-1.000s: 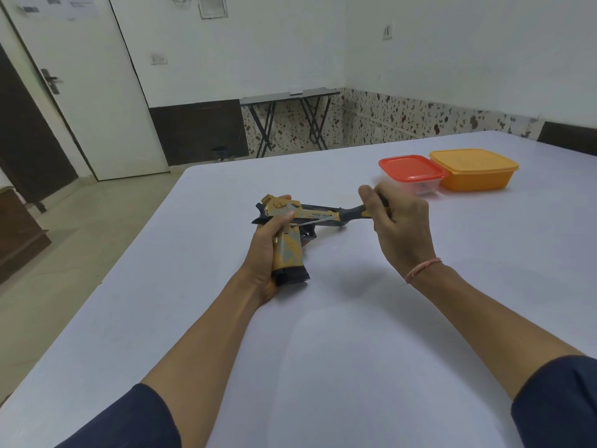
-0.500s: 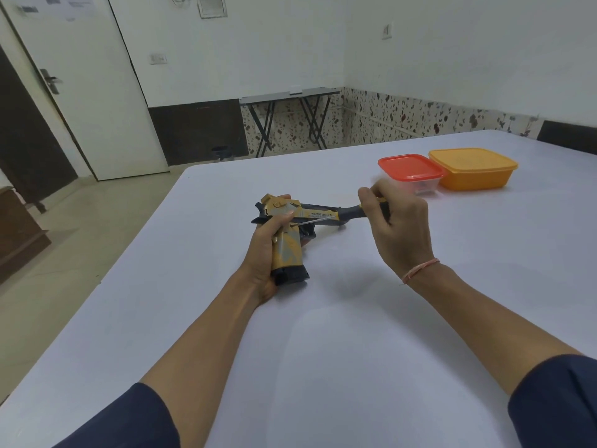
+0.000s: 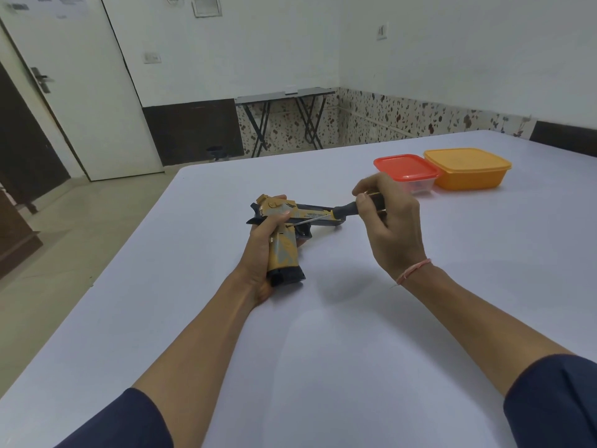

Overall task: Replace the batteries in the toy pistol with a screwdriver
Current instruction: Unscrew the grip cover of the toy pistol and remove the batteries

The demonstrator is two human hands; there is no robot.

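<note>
A yellow and dark blue toy pistol (image 3: 284, 250) is held over the middle of the white table (image 3: 355, 334), grip toward me and barrel pointing right. My left hand (image 3: 261, 247) is wrapped around its grip from the left. My right hand (image 3: 387, 221) is closed on the dark handle of a screwdriver (image 3: 345, 212). The thin metal shaft slants down and left, and its tip touches the side of the pistol near the top of the grip. My fingers hide the rear of the handle.
A clear box with a red lid (image 3: 407, 173) and an orange lidded box (image 3: 467, 168) stand side by side at the far right of the table. The table's left edge drops to the floor. A folding table (image 3: 284, 121) stands by the far wall.
My right hand's fingers have shifted a little on the screwdriver handle, as in turning it. The pistol and my left hand have stayed in place.
</note>
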